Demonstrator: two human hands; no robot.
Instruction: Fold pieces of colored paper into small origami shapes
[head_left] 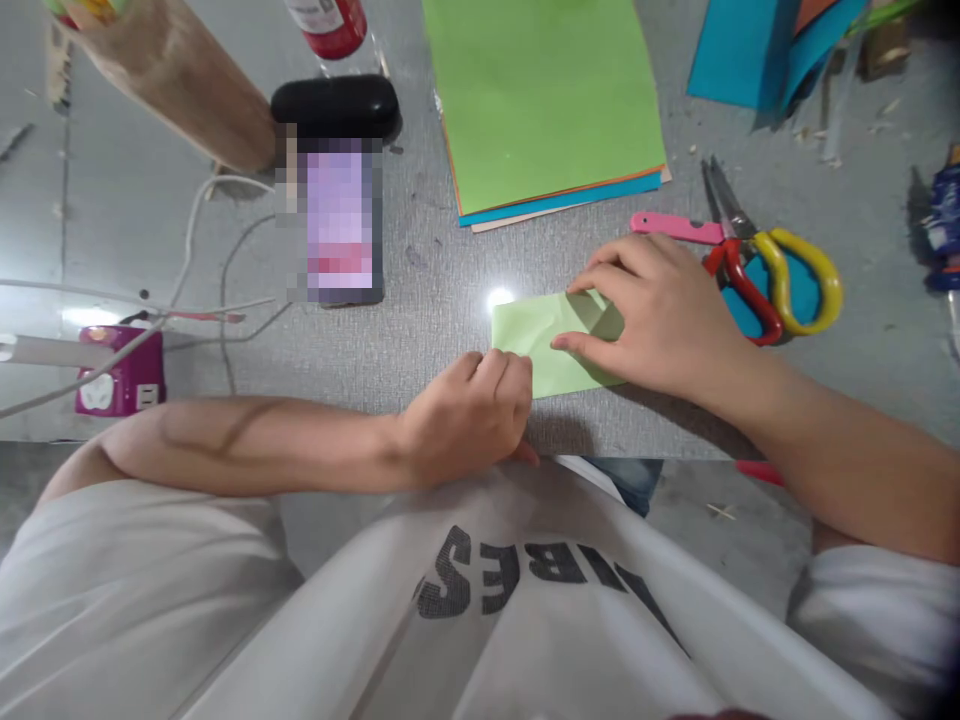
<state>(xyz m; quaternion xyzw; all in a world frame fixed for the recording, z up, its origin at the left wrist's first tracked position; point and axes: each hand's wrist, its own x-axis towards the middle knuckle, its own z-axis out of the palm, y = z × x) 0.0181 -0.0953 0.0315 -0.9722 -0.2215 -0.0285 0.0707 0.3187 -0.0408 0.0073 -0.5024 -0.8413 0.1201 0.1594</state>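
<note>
A small light-green piece of paper (525,325) lies near the table's front edge, with a crease and a shaded fold towards its right end. My left hand (472,415) is closed in a fist-like grip at the paper's lower left edge; its fingertips are hidden. Over the right part of the paper curves my right hand (652,310), holding it with the thumb on its surface and the fingers at the far edge. Just right of that hand are scissors with red and yellow handles (806,285), and a pink-handled tool (675,227) beside them.
Stacked coloured sheets, green on top (547,100), lie ahead. On the left are a phone (341,220), a black case (336,107), a brown cylinder (187,80), white cables (187,235) and a purple power adapter (120,370). Blue folded paper (739,55) sits at the back right.
</note>
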